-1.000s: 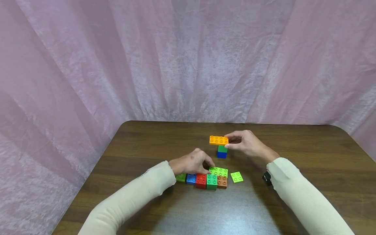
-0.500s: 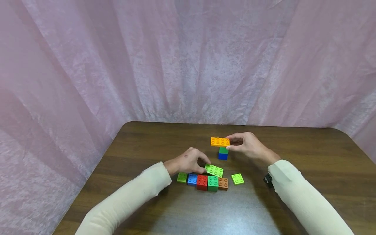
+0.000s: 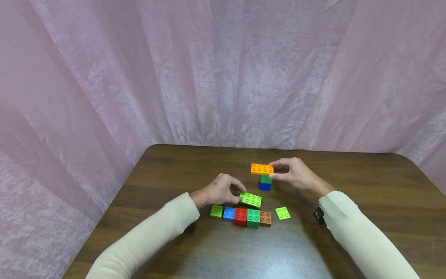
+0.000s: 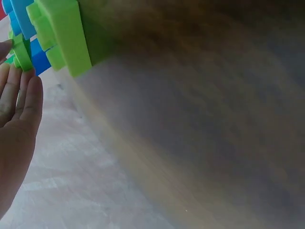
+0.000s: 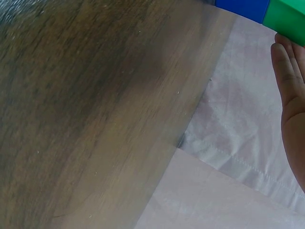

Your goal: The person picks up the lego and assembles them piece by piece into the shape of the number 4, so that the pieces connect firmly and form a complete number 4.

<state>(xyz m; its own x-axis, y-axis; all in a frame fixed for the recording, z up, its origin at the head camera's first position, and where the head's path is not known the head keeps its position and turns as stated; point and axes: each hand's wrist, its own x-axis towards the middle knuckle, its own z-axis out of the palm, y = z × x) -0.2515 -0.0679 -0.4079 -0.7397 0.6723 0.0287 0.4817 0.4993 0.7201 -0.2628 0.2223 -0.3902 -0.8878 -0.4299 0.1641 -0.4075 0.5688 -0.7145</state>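
My left hand (image 3: 223,190) pinches one end of a long lime toy building plate (image 3: 251,199) between thumb and fingers, just behind a row of blocks. In the left wrist view its fingers (image 4: 29,93) meet the lime plate (image 4: 21,51). Farther back, my right hand (image 3: 296,173) pinches the right end of a long orange building plate (image 3: 262,169). That plate sits over a green block (image 3: 266,179) stacked on a blue block (image 3: 265,186). The right wrist view shows the right hand (image 5: 294,100) close to the green block (image 5: 286,19); the orange plate is out of that view.
From left to right, the row holds a small lime piece (image 3: 216,211), a blue block (image 3: 229,213), a red block (image 3: 240,217), a green block (image 3: 253,218) and a brown block (image 3: 265,219). A square lime plate (image 3: 283,213) lies to its right. Pink curtains (image 3: 223,77) hang behind the wooden table (image 3: 195,162).
My left hand has drawn the long lime plate away from the row, leftward and slightly back, turning it a little. The right hand keeps its hold on the orange plate in about the same place.
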